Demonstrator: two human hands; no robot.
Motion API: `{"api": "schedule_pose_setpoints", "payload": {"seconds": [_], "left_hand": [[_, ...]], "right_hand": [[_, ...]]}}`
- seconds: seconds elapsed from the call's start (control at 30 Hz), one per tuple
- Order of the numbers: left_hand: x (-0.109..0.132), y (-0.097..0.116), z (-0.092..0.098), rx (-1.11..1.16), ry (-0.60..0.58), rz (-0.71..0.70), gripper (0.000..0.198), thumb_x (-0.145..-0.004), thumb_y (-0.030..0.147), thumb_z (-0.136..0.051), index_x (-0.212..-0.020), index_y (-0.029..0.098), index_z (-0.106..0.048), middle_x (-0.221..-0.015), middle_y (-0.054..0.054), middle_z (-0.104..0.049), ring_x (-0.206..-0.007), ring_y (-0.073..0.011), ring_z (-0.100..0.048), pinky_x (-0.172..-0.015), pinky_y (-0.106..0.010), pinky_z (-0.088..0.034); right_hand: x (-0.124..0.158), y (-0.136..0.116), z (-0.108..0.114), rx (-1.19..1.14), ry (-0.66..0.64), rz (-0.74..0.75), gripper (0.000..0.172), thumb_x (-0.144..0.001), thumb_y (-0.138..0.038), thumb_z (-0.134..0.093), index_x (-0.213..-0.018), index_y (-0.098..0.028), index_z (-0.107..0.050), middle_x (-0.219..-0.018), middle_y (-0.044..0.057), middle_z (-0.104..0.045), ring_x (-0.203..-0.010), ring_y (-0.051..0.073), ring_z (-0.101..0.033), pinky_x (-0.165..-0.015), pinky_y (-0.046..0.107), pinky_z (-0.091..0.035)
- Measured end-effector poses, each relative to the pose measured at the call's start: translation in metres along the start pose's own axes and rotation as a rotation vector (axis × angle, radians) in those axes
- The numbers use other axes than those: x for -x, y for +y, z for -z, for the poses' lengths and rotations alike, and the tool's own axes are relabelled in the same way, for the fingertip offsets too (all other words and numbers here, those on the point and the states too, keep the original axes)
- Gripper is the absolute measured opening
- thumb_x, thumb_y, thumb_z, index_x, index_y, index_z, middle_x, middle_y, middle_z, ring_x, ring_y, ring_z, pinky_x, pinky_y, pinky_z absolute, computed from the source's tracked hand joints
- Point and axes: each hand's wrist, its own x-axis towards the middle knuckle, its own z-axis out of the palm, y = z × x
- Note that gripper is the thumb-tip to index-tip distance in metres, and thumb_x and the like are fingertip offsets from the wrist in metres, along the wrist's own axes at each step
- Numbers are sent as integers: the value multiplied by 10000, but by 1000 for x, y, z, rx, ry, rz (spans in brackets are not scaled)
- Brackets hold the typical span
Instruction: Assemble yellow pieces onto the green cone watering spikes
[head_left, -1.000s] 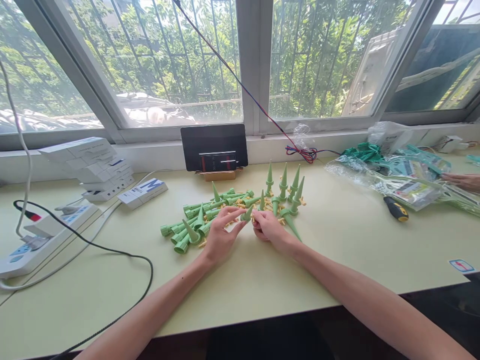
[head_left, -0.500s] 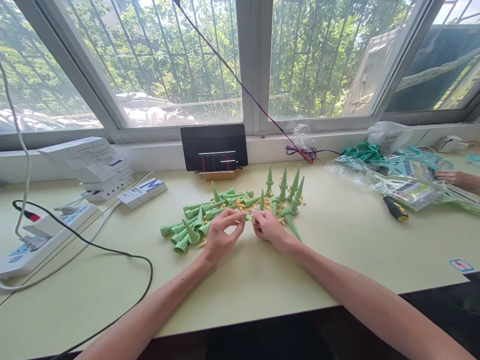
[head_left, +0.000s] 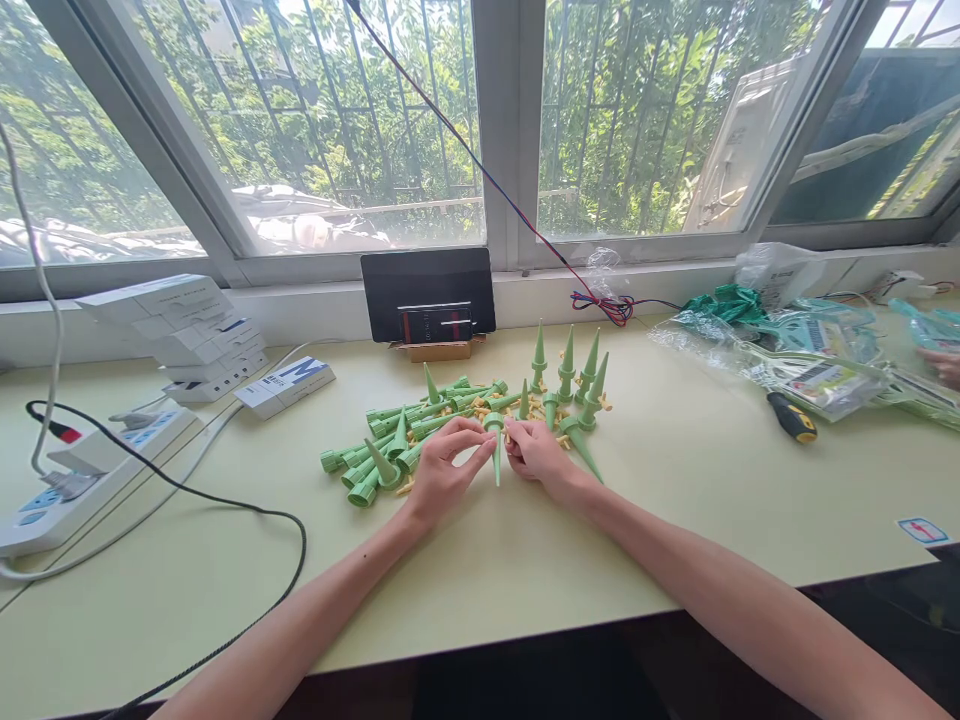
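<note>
Between my two hands a green plant watering spike hangs with its point down and its collar up. My left hand pinches it near the collar between thumb and fingertips. On its other side my right hand is closed on a small yellow valve at the collar, mostly hidden by the fingers. Left of my hands lies a pile of green spikes with loose yellow valves among them. Behind my right hand several spikes stand point up with yellow valves fitted, and one spike lies tilted beside it.
A black tablet leans by the window. White boxes and a power strip with cables are at left. On the right lie a screwdriver and plastic packets, with another person's hand at the edge.
The spike between my hands has turned, so its point now faces down in view. My hands have barely shifted. The other person's hand has moved right, with a packet lifted there.
</note>
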Motion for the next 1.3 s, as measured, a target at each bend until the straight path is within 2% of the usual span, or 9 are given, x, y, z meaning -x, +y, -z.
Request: {"api": "schedule_pose_setpoints", "payload": {"seconds": [0.2,0.4,0.53,0.63,0.77,0.87,0.97,1.1,1.3], "left_hand": [[1,-3,1,-22,-32,-52,155,-869,266,-689,-998,249,-775,-967,-67,-630,-953,-199,-626,-838,-340,-555],[0,0,-1,-53,-28,-48,166,-868,269,-687,-1013,262,-768,-985,-58,-633,-990,-203,-625,-878,-354,-561],[-1,2,-2,63,7,57,176,-874,297,-672,-1025,217,-714,-1023,-55,-636,-994,-191,-634,-907,-362,-576],[-2,4,-1,141,36,177,207,-861,329,-684,-1012,196,-638,-939,-34,-654,-895,-178,-659,-835,-354,-597],[-4,8,0,279,-22,343,327,-847,374,-699,-1070,207,-528,-803,0,-658,-749,-177,-672,-678,-341,-601],[-5,11,2,319,-66,439,368,-835,401,-711,-1081,205,-520,-770,3,-671,-755,-180,-683,-683,-320,-585],[-6,11,3,348,-103,512,384,-830,432,-711,-1091,202,-548,-808,-17,-704,-758,-177,-695,-698,-301,-570],[-5,8,3,399,-127,558,416,-819,452,-717,-1112,196,-569,-815,-29,-713,-714,-170,-687,-700,-312,-568],[-3,7,2,433,-145,531,487,-835,451,-698,-1229,202,-558,-808,-26,-693,-640,-147,-631,-626,-292,-547]], "right_hand": [[-1,-1,0,-25,-5,-4,412,-943,-380,-481,-583,-199,-396,-495,-93,-228,-359,46,-214,-372,203,-112],[-1,-2,0,25,1,28,422,-946,-424,-482,-593,-205,-402,-473,-94,-216,-368,57,-205,-388,218,-131],[1,-3,-1,163,42,103,455,-952,-482,-460,-596,-201,-438,-452,-76,-262,-391,76,-243,-414,239,-181],[2,-3,-1,300,62,182,496,-948,-545,-446,-599,-194,-486,-452,-52,-336,-419,93,-291,-441,254,-233],[2,-3,-1,418,60,269,553,-927,-634,-431,-593,-198,-494,-452,-46,-348,-444,105,-300,-468,265,-253],[3,-4,-1,451,28,313,581,-916,-668,-425,-581,-198,-493,-460,-44,-349,-464,109,-316,-487,266,-269],[4,-5,-2,463,-9,345,586,-904,-672,-451,-575,-190,-501,-497,-30,-412,-496,110,-354,-512,262,-293],[5,-6,-3,479,-32,370,586,-936,-633,-420,-576,-180,-517,-546,-2,-508,-526,114,-398,-535,259,-318],[5,-5,-3,510,-40,384,529,-967,-548,-423,-607,-179,-542,-611,23,-610,-579,134,-509,-589,259,-378]]}}
